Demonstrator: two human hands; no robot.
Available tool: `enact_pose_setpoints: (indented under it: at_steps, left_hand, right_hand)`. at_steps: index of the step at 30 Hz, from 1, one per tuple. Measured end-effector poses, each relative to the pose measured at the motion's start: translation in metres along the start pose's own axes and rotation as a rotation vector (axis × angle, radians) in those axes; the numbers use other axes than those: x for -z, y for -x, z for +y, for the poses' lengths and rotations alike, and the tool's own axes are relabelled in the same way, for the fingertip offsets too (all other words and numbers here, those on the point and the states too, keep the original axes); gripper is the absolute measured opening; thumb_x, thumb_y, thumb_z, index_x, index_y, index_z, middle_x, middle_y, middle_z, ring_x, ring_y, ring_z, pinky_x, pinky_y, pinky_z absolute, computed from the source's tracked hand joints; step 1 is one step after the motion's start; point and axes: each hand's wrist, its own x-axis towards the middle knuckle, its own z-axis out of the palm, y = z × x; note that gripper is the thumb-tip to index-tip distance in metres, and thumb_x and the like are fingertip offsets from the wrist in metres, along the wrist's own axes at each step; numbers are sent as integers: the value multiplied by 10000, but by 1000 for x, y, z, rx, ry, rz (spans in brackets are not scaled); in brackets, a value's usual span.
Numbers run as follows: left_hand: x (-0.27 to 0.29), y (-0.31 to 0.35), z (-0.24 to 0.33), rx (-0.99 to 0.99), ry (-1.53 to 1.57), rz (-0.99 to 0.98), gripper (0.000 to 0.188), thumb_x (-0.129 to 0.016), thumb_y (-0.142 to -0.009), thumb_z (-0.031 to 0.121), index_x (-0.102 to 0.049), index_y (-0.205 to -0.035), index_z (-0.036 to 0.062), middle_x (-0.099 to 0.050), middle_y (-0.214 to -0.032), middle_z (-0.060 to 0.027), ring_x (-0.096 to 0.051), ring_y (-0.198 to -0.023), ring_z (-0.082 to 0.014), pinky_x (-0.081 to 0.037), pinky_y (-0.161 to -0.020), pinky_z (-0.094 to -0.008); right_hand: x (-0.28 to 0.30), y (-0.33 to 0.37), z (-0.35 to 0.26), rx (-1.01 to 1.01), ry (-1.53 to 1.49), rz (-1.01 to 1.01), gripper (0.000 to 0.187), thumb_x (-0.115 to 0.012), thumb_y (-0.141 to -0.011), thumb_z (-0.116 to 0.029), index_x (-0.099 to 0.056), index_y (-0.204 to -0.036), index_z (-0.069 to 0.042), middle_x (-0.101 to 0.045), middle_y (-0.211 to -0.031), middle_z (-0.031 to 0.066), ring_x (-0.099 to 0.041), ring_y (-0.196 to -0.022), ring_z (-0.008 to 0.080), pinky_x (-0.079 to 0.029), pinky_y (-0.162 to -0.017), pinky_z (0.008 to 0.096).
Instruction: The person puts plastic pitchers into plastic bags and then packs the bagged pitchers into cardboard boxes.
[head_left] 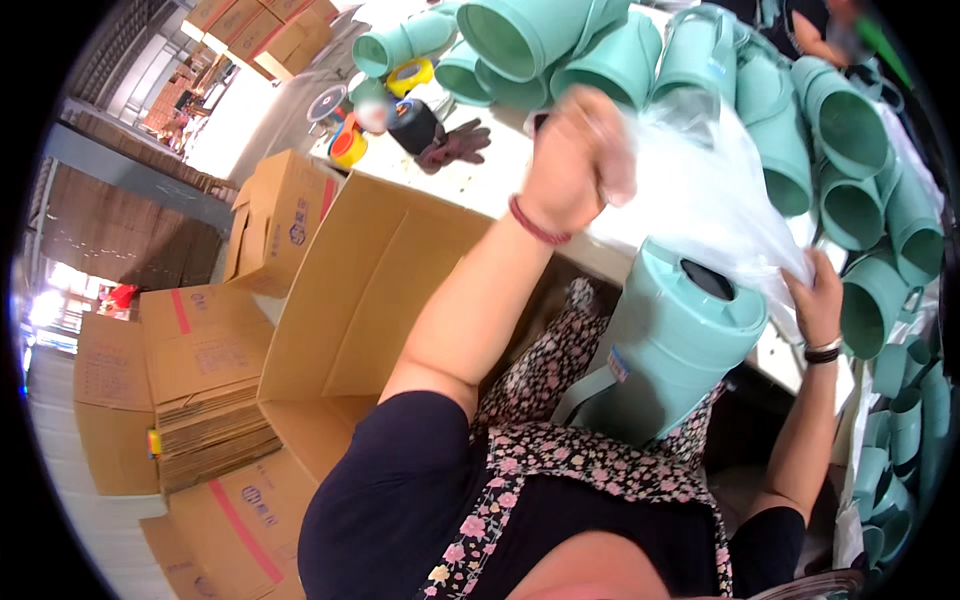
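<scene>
Clearly, a long white table [500, 195] is carrying many teal-green plastic cylinders [620, 75], and an open brown cardboard carton [350, 290] is standing to the person's left. A round teal-green plastic container [660, 350] is resting in the person's lap, leaning over the black floral apron [600, 465]; its long axis is running from lower left to upper right, with the rimmed end and its dark opening pointing up and toward the table. A translucent plastic bag [720, 190] is spreading just beyond that end. The handling seems to be at an early stage: the container's body is showing bare, so any covering appears to be left undone. The right hand [818, 295] is pinching the bag's edge; the left hand [580, 160] is blurring, its fingers bending, and I cannot tell whether they are gripping the bag
</scene>
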Motion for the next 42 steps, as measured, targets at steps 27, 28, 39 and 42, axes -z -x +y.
enact_pose_setpoints:
  at_steps: [27, 28, 39, 42]
  left_hand:
    - [-195, 313, 122, 295, -1039, 1227, 721, -735, -720, 226, -361, -1306, 36, -479, -1219, -139, -489, -1120, -214, -418, -937, -356]
    - [-199, 274, 153, 14, -1131, 1213, 708, -735, -719, 253, -380, -1296, 48, -488, -1206, -137, -509, -1101, -220, -438, -915, -348]
    - [137, 391, 24, 706, -1778, 1497, 759, -813, -570, 252, -453, -1219, 91, -474, -1165, -162, -476, -1087, -344, -412, -922, -401]
    - [204, 434, -31, 836, -1712, 1340, 761, -767, -590, 195, -417, -1260, 109, -470, -1177, -161, -490, -1078, -358, -436, -896, -411]
  right_hand:
    - [-81, -14, -331, 628, -763, -472, 294, -767, -698, -225, -597, -843, -34, -644, -714, 28, -606, -659, 111, -482, -562, 269]
    - [-114, -10, -332, 599, -793, -585, 234, -743, -722, -184, -617, -860, -42, -648, -747, 59, -616, -683, 143, -485, -591, 282]
    - [-159, 20, -147, -280, -559, -534, 141, -589, -855, -126, -612, -875, 12, -634, -874, 74, -590, -770, 141, -475, -700, 265]
    - [-156, 39, -99, -466, -670, -417, 276, -630, -830, -144, -547, -1039, 15, -599, -921, 42, -576, -820, 113, -477, -733, 254]
